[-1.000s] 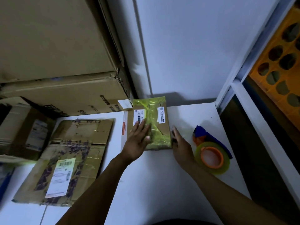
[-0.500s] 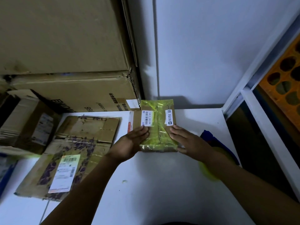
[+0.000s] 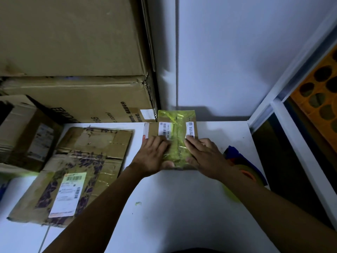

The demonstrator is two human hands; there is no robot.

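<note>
Small parcel (image 3: 176,128) sits on the white table (image 3: 182,207) dead ahead, at 12 o'clock from both wrists, its far end close to the wall (image 3: 237,52). Long axis runs 12 to 6, with a strip of yellow-green tape down the middle and a white label on each side of it.

Left hand (image 3: 153,156) lies flat on the near-left part of the top, fingers straight and pointing to 1 o'clock, thumb along the near edge. Right hand (image 3: 204,157) lies flat on the near-right part, fingers spread and pointing to 11. Neither one grips; both press down on the top. Both are equally near, one to each side of the tape strip. I judge this as smoothing the tape down; any next stroke runs along the strip toward 12 or back to 6.

Outward: flat cardboard parcel (image 3: 76,172) at 9 o'clock, apart from the small one with a bare table strip between. Stacked cartons (image 3: 73,99) at 10 to 11, the lower one's corner just beside the small parcel's far-left corner, tight for a leftward slide. Tape roll (image 3: 244,167) at 4 o'clock, mostly hidden under my right forearm. Orange crate (image 3: 321,99) at 2, off the table.
</note>
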